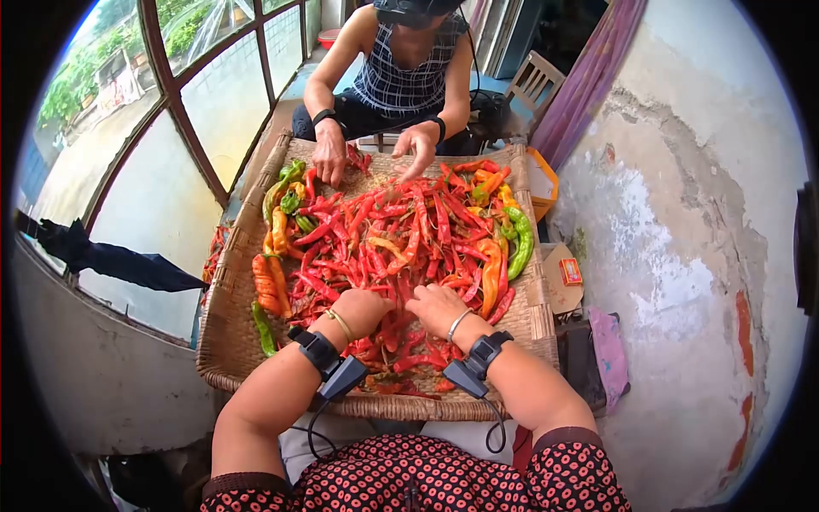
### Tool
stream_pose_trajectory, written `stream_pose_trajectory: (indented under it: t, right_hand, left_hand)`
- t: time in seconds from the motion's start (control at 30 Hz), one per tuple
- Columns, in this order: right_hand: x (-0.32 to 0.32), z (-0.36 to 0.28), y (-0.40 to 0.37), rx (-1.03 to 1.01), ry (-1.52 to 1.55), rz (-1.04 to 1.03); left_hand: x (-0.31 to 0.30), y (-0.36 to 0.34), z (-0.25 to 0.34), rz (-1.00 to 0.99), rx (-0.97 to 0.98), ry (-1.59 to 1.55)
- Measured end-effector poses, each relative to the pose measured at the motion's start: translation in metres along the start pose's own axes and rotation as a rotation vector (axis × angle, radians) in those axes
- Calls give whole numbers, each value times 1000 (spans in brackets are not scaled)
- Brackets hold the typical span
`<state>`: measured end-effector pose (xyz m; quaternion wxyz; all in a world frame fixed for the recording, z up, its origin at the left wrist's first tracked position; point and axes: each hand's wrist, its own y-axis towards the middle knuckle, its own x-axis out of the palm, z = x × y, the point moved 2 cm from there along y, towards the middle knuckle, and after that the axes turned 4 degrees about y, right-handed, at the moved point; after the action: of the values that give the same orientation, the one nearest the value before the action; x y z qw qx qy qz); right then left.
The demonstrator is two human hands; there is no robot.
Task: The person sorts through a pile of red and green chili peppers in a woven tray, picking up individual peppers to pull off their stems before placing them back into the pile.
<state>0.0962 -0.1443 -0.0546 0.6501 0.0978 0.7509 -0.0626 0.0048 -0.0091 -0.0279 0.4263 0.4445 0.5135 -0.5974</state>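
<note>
A heap of red chili peppers (375, 226) covers a woven basket tray (239, 341) in front of me. At the near side of the heap, my left hand (362, 312) is closed, its bent fingers among red peppers. Close beside it my right hand (437, 311) curls inward, fingers pinched on red pepper. The fingertips of both hands are partly hidden, and the peppers between them look blurred. Orange peppers (270, 286) and a green pepper (264, 329) lie left of the heap. Another long green pepper (519, 243) lies along the right side.
Across the tray sits a person (409, 72), one hand (329, 154) at the peppers, the other (418, 149) raised over them. A folded dark umbrella (128, 260) juts in from the left by the windows. A cracked wall (665, 239) stands right, near a cardboard box (559, 282).
</note>
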Motion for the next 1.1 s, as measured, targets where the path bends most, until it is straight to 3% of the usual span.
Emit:
stream_pose_trajectory:
  t: [0.13, 0.23, 0.27, 0.33, 0.37, 0.4, 0.43, 0.47, 0.53, 0.6, 0.63, 0.67, 0.77, 0.8, 0.87, 0.93, 1.0, 1.03, 1.1]
  right_hand:
    - [3, -2, 0, -16, 15, -16]
    - [-12, -5, -3, 77, 295, -14]
    - [-17, -4, -3, 78, 294, -15]
    - [-26, 0, -3, 130, 696, 147]
    - [-23, 4, -3, 186, 898, 195]
    - [-27, 4, -2, 186, 897, 195]
    - [-31, 4, -2, 312, 1083, 146]
    - [-32, 3, -3, 442, 1268, 93]
    - [-28, 0, -3, 424, 1296, 102]
    - [-36, -7, -4, 343, 1213, 8]
    - [-40, -13, -5, 446, 1354, -114]
    - [-41, -14, -5, 408, 1288, -159]
    - [-26, -10, -3, 196, 1235, -119]
    - [-44, -18, -5, 318, 1443, -171]
    - [-39, -14, -3, 353, 1507, -180]
    - [-44, -16, -4, 378, 1517, -171]
    - [-44, -15, -5, 337, 1557, -156]
    - [-44, -15, -6, 323, 1589, -170]
    - [-42, -14, -8, 334, 1642, -202]
  left_hand:
    - [12, 5, -6, 12, 29, 59]
    - [3, 1, -7, 9, 43, 33]
    - [-5, -5, -8, 100, 78, -127]
    - [-13, -9, -13, 190, 114, -289]
    - [-18, -10, -16, 392, 203, -451]
    - [-24, -10, -20, 596, 291, -611]
    - [-28, -7, -22, 768, 364, -614]
    - [-29, -7, -24, 767, 363, -616]
    - [-28, -10, -31, 357, -64, -1324]
    - [-41, -16, -31, 319, -126, -1406]
    - [-41, -18, -37, 354, -204, -1455]
    - [-43, -18, -44, 398, -276, -1500]
    - [-36, -11, -69, 830, -368, -1750]
    - [-31, -14, -70, 972, -441, -1913]
    - [-25, -12, -61, 672, -411, -1748]
    - [-22, -7, -38, 361, -141, -1365]
    - [-15, -2, -14, 287, 147, -1406]
    - [-15, -1, -9, 148, 220, -1349]
    - [-22, -4, -3, 126, 190, -1065]
